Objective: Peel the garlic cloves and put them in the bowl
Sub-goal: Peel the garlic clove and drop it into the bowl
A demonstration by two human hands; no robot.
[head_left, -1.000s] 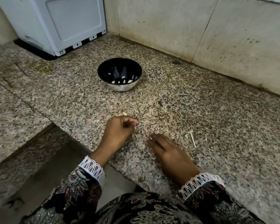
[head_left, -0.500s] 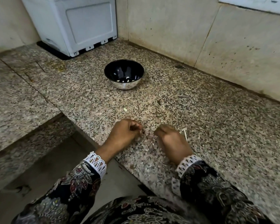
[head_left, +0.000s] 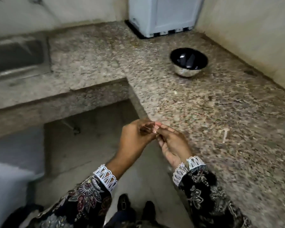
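Both hands have been lifted off the desk [head_left: 204, 112], where they lay half a second ago, and are now brought together in the air over its near edge. The left hand [head_left: 135, 137] is curled, its fingertips [head_left: 148, 126] met by those of the right hand [head_left: 173, 142]. Something small and pale, taken to be a garlic clove [head_left: 155, 127], is pinched between the two sets of fingertips, though blur keeps its outline from being made out. From this it is judged that the next clove has been picked up and that peeling is just being started; the skin does not appear to be off yet.

The view has also been swung to the left, so that a sink [head_left: 18, 58] is now shown at the far left. On the desk to the right of the hands a pale stalk-like scrap [head_left: 225, 134] is left lying, and a tiny white fleck [head_left: 175, 92] is seen farther out.

The bowl [head_left: 188, 62] is stood well apart from the hands, farther back on the desk. What it holds cannot be told here. A white appliance [head_left: 163, 15] is set behind it by the wall. Nothing is placed between hands and bowl, so the way there is judged open.
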